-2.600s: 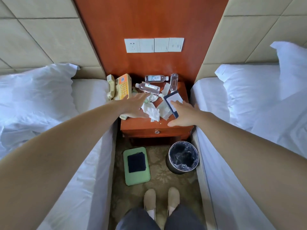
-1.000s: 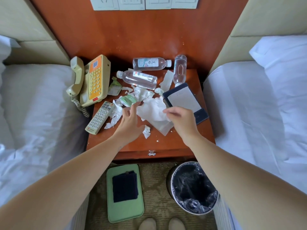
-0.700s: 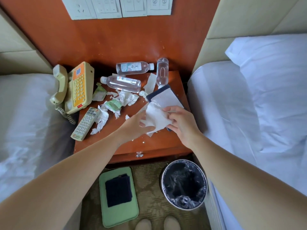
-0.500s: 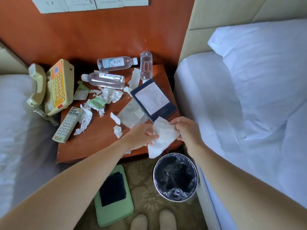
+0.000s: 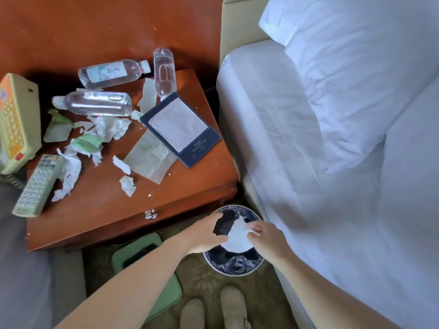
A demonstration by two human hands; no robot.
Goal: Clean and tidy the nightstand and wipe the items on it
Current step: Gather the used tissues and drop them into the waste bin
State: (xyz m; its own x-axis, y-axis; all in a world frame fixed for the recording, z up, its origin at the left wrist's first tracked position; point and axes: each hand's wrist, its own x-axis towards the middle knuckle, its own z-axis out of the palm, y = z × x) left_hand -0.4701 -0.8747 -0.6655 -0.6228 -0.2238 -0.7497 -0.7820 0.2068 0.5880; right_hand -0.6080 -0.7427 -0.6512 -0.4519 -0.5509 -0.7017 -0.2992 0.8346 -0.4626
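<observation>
Tissue (image 5: pixel 237 236), white and crumpled, is pinched from two sides: the left hand (image 5: pixel 206 233) grips its left edge and the right hand (image 5: pixel 266 238) its right. It hangs between them just above the mouth of the black-lined bin (image 5: pixel 234 271), at lower centre of the frame. Both forearms rise from the bottom edge and converge over the bin, knuckles up. I judge the task barely begun. On the nightstand (image 5: pixel 99 210), left of centre, torn paper scraps (image 5: pixel 88 141) lie strewn. Three bottles (image 5: pixel 95 104) lie on their sides toward the back, near a dark notepad (image 5: pixel 180 128), a flat sheet (image 5: pixel 149 160), a remote (image 5: pixel 38 186) and a phone (image 5: pixel 16 122). Wiping looks not yet started.
</observation>
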